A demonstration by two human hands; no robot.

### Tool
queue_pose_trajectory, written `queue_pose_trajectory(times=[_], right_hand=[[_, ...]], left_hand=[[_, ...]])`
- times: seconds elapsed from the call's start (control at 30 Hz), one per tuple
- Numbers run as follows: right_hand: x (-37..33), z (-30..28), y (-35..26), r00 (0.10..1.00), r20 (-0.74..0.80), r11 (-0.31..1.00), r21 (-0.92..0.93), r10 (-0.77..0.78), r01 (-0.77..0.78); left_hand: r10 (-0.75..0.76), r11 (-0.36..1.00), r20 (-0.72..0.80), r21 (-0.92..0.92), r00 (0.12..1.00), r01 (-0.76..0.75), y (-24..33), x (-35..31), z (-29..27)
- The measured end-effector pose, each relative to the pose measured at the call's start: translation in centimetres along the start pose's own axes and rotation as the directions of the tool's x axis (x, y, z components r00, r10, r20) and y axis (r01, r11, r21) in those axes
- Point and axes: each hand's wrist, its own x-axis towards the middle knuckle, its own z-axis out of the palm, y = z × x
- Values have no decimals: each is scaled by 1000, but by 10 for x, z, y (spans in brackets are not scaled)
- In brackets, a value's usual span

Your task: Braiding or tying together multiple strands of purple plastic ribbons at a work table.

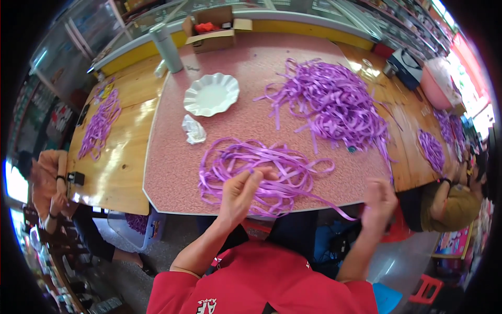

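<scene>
A loose heap of purple ribbon (285, 157) lies on the pink tabletop in front of me. My left hand (241, 194) is over the heap's near side, thumb and fingers closed in a pinch, with a bit of purple at the thumb tip. From the heap one strand runs right and hangs past the table's front edge, its end near my right hand (377, 206). That hand is raised off the table edge and smeared by motion; whether it grips anything cannot be made out. A bigger tangle of purple ribbon (334, 102) covers the far right.
Beyond the left hand sit a crumpled white tissue (194, 130) and a white scalloped plate (211, 94). A pale green bottle (166, 49) and an open cardboard box (211, 37) stand at the back. People sit at both sides, near smaller ribbon bundles (99, 125).
</scene>
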Motion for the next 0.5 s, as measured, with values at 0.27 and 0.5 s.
queue_pose_trajectory(times=[0.27, 0.5], right_hand=[[-1, 96, -34, 772, 596, 972, 69, -222, 226], [1, 94, -26, 740, 645, 982, 126, -188, 140]], left_hand=[[202, 917, 369, 253, 907, -308, 4, -5, 38], [190, 907, 359, 293, 914, -304, 5, -3, 39]])
